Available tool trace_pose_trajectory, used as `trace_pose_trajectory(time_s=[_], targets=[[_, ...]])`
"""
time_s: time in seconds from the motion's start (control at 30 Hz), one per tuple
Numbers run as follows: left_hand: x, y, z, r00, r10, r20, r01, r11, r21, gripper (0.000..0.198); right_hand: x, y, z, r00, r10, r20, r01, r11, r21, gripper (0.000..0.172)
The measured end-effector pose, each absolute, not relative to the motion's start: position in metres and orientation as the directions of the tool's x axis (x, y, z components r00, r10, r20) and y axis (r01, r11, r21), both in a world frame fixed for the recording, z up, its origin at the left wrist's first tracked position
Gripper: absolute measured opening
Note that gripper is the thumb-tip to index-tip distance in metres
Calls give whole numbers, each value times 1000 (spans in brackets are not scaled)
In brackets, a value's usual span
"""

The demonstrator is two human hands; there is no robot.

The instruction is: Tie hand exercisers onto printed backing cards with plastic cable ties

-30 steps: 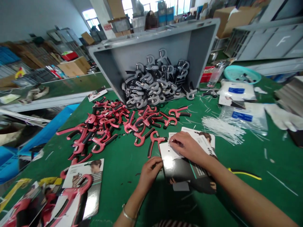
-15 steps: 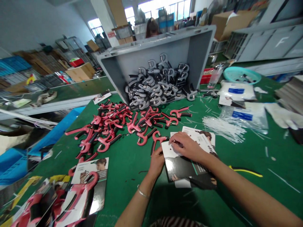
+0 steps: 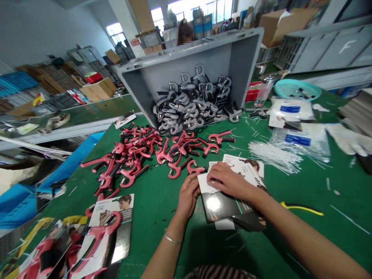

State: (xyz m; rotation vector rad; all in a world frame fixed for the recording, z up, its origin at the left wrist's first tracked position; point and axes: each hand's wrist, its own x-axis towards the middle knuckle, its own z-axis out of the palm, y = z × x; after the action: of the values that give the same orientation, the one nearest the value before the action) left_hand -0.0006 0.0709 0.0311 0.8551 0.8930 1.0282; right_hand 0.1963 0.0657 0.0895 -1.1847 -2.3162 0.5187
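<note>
My right hand (image 3: 228, 180) lies over the top of a small stack of printed cardboard packaging cards (image 3: 221, 203), its curled fingers closed at the upper part of the front card. My left hand (image 3: 188, 195) is at that card's left edge, fingers stretched towards a pink hand grip strengthener (image 3: 197, 167). Part of this grip is hidden behind the hand; firm contact cannot be made out. Many more pink and black hand grips (image 3: 139, 143) lie heaped beyond my hands. At the lower left, a pink grip (image 3: 112, 224) rests on a printed card (image 3: 123, 232).
A tipped grey crate (image 3: 244, 66) holds grey hand grips (image 3: 188, 106). White cable ties (image 3: 273, 157) lie to the right, near plastic bags (image 3: 302, 141) and a white glove (image 3: 348, 139). A yellow-handled tool (image 3: 303, 209) lies beside my right forearm. Someone sits behind the crate.
My left hand has shifted slightly left and up, its fingers now showing beside the card and covering the grip's handles. My right hand stays on the cards with little movement.
</note>
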Motion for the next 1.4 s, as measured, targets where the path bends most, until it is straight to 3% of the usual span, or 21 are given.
trace_pose_trajectory(time_s=[0.07,0.17,0.27,0.4,0.5,0.57,0.67,0.8,0.9,0.97,1.07,1.23,1.3,1.37,1.4], targets=[[-2,82,38,235,960,-156,-197,204,959,35,198,66,88,-488,832,264,619,544,-567,14],[-1,102,54,411,904,-119,15,123,992,35,201,66,94,-453,836,309,561,537,-629,12],[0,109,67,508,844,-172,85,150,985,34,213,59,109,-339,862,377,533,506,-678,12],[-1,65,66,217,949,-227,25,227,974,38,239,28,123,-64,895,442,580,394,-713,15],[-4,12,57,145,943,-301,-93,316,944,43,250,1,115,-56,939,339,520,318,-793,15],[-9,-10,55,223,922,-316,-20,328,944,38,249,-11,102,-141,960,242,492,280,-824,13],[-26,-6,59,219,959,-177,258,118,959,27,241,-16,83,-190,961,199,544,272,-793,13],[-39,52,61,131,989,71,583,-135,801,29,236,-12,76,-168,959,230,552,285,-784,11],[-18,96,56,153,988,24,813,-140,566,42,236,-10,81,-159,952,263,555,306,-773,11],[2,117,53,160,986,-55,871,-115,478,56,235,-11,83,-162,949,272,565,315,-763,12],[15,138,57,170,977,-130,862,-83,500,61,236,-18,84,-108,957,268,573,280,-770,14],[-20,142,93,259,949,-180,745,-77,663,37,237,-41,96,97,989,113,473,53,-879,19],[-32,124,113,330,932,-148,542,-59,838,35,232,-45,108,75,997,26,367,-3,-930,21],[-31,100,131,434,896,-95,131,41,990,37,225,-42,121,29,1000,-8,270,-15,-963,24],[-26,88,138,481,874,-68,-56,107,993,36,221,-39,127,-3,1000,-27,215,-26,-976,26]])
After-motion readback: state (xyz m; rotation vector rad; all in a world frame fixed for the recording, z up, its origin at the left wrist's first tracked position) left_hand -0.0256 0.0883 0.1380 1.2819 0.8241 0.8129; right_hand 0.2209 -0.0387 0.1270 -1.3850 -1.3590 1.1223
